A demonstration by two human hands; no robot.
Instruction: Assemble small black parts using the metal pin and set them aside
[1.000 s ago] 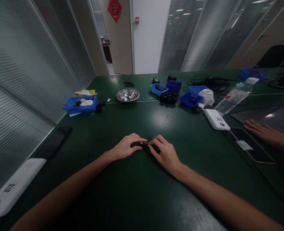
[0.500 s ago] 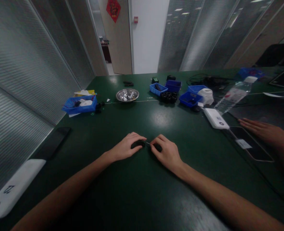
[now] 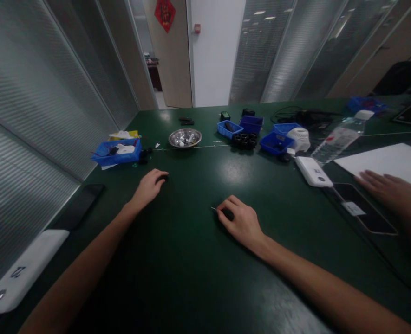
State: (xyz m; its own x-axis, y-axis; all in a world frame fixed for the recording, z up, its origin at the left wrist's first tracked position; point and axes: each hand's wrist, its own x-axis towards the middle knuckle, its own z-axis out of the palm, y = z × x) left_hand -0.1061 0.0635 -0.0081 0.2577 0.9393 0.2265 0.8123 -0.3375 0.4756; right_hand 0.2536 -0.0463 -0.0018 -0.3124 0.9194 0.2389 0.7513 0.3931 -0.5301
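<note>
"While your hands are over the green table (image 3: 191, 269), what surrounds them?"

"Black parts (image 3: 143, 156) and a blue bin (image 3: 116, 159) sit just beyond your left hand (image 3: 148, 187), with a metal bowl (image 3: 176, 145) farther back. To your right, a white power bank (image 3: 312, 172), a phone (image 3: 375, 221) and another person's hand (image 3: 388, 186) on a white sheet (image 3: 382, 157) lie well apart from your right hand (image 3: 240, 220)."

"Which way does the tool (image 3: 229, 214) point?"

"Gripped in your right hand, low over the table, it points left and slightly away from you, its long axis mostly crosswise."

"How does it look?"

"You have a dark handle partly behind your fingers and a thin, pale shaft (image 3: 214, 208) poking out past them. Your left hand is half curled; whether the dark patch (image 3: 161, 178) by its thumb is a held part or shadow, I can't make out."
</note>
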